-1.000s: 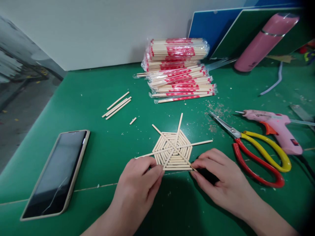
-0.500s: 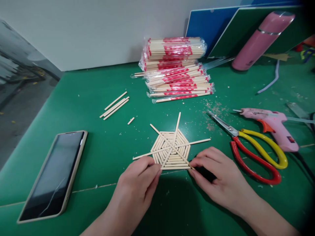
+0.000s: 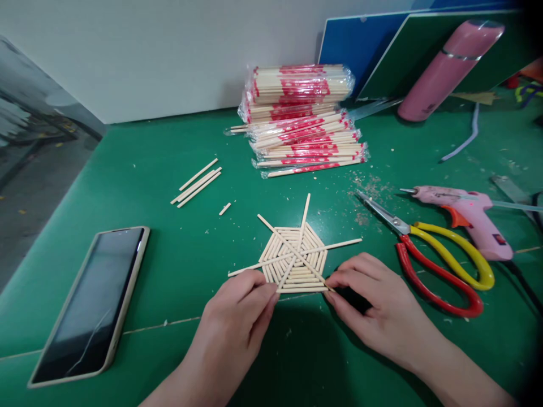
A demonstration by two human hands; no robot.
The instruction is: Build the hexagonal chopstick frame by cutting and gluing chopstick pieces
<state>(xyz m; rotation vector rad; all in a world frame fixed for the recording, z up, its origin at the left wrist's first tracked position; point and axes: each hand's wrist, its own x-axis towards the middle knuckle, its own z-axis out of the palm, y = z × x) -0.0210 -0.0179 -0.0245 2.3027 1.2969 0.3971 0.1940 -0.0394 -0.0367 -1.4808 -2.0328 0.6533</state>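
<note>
A hexagonal web of wooden chopstick pieces [image 3: 294, 255] lies flat on the green table, with long spokes sticking out past its rings. At its near left corner, my left hand [image 3: 241, 311] pinches a spoke end and the end of the nearest crosspiece [image 3: 302, 290]. My right hand [image 3: 373, 299] closes thumb and finger on the near right corner, where another spoke meets that same crosspiece. The fingertips partly cover both joints. Right of my right hand lie scissors [image 3: 403, 227] with one red and one yellow handle.
Wrapped chopsticks [image 3: 303, 118] are piled at the back. Loose sticks [image 3: 197, 183] and a short offcut [image 3: 224, 208] lie at left, above a phone [image 3: 91, 305]. A pink glue gun [image 3: 470, 209] lies at right, its cord trailing off. A pink flask [image 3: 452, 70] stands behind, near leaning boards [image 3: 365, 51].
Both hands keep the same grip on the web's near corners. The whole view has shifted very slightly; nothing else has visibly moved.
</note>
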